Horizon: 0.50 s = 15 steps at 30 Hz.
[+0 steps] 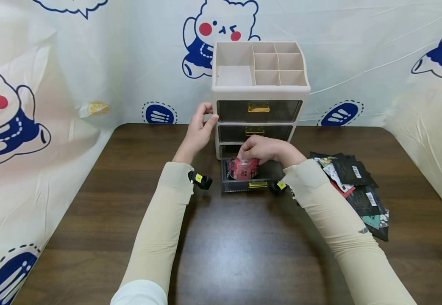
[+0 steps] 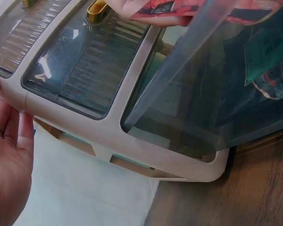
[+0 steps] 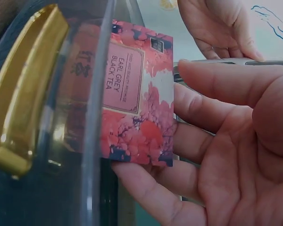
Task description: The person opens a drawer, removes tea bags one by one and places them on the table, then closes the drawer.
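Note:
A beige desk organizer (image 1: 260,90) with tinted drawers stands at the back of the table, its bottom drawer (image 1: 231,186) pulled out. My left hand (image 1: 199,129) grips the organizer's left side, thumb at the front edge; the left wrist view shows this hand (image 2: 9,141) at the frame. My right hand (image 1: 264,149) holds a pink-red Earl Grey black tea packet (image 1: 242,169) upright within the open drawer. Seen from the right wrist, the packet (image 3: 137,94) is partly behind the clear drawer front, with the fingers of my right hand (image 3: 226,127) behind its edge.
A loose pile of black and coloured packets (image 1: 362,203) lies on the table to the right, beside my right forearm. Gold handles (image 1: 259,109) stick out from the drawers. Open compartments (image 1: 278,63) top the organizer. A printed curtain (image 1: 148,63) hangs close behind.

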Motion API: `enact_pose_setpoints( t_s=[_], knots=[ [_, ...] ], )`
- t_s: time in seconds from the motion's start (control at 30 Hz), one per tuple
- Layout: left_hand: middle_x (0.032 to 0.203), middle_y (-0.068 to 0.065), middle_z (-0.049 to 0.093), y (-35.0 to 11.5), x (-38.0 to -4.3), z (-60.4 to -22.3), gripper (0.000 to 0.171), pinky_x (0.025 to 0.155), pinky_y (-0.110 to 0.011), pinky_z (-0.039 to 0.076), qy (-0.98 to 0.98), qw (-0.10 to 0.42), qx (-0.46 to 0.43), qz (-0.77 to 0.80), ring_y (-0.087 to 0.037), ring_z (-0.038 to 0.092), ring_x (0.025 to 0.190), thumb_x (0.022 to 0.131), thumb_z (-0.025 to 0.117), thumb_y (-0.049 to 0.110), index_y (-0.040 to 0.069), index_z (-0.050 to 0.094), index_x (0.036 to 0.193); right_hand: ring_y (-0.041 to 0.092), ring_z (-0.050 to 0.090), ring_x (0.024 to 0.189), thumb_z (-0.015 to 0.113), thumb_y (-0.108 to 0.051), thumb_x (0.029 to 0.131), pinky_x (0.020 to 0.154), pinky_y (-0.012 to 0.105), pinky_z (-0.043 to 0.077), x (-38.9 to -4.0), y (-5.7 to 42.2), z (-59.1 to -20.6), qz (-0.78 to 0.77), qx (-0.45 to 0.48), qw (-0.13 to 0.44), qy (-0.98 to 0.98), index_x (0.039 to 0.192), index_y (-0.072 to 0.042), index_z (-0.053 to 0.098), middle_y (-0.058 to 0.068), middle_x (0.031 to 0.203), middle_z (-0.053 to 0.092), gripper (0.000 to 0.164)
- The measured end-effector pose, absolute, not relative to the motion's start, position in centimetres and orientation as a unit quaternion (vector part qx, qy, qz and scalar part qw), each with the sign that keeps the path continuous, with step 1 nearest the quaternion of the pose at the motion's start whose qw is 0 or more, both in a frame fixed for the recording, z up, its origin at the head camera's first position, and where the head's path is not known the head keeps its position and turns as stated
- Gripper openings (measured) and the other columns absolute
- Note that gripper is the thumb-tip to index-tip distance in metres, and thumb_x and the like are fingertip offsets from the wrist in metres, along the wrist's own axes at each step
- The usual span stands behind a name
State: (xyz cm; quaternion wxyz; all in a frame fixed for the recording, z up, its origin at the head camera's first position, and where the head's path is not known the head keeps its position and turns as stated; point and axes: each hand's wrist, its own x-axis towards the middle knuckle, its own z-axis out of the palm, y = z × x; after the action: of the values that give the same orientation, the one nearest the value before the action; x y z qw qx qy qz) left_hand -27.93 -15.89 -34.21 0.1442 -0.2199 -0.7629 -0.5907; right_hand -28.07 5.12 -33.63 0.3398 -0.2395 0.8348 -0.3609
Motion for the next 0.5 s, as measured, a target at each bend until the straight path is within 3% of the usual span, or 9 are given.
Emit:
enact_pose_setpoints(
  t_s=[0.2, 0.5],
  knots=[
    [0.112, -0.019, 0.045, -15.5, -26.6, -32.8, 0.022, 0.089, -0.037, 0.039, -0.767, 0.146, -0.221, -0.585, -0.021, 0.039, 0.107, 0.096, 0.044, 0.004, -0.009, 0.039, 0.114, 0.016, 0.052, 0.081, 0.054, -0.013, 0.092, 0.080, 0.049, 0.048, -28.1, 5.3, -33.8, -0.359, -0.248, 0.342, 0.832, 0.100, -0.003, 0.065, 0.004, 0.084, 0.059, 0.017],
    [0.113, -0.019, 0.045, -15.5, -26.5, -32.8, 0.022, 0.090, -0.038, 0.038, -0.769, 0.137, -0.218, -0.585, -0.021, 0.039, 0.108, 0.096, 0.043, 0.005, -0.008, 0.039, 0.115, 0.019, 0.053, 0.075, 0.053, -0.008, 0.092, 0.069, 0.042, 0.051, -27.6, 6.7, -33.3, -0.411, -0.232, 0.287, 0.833, 0.097, -0.002, 0.066, 0.008, 0.088, 0.061, 0.015]
  ],
)
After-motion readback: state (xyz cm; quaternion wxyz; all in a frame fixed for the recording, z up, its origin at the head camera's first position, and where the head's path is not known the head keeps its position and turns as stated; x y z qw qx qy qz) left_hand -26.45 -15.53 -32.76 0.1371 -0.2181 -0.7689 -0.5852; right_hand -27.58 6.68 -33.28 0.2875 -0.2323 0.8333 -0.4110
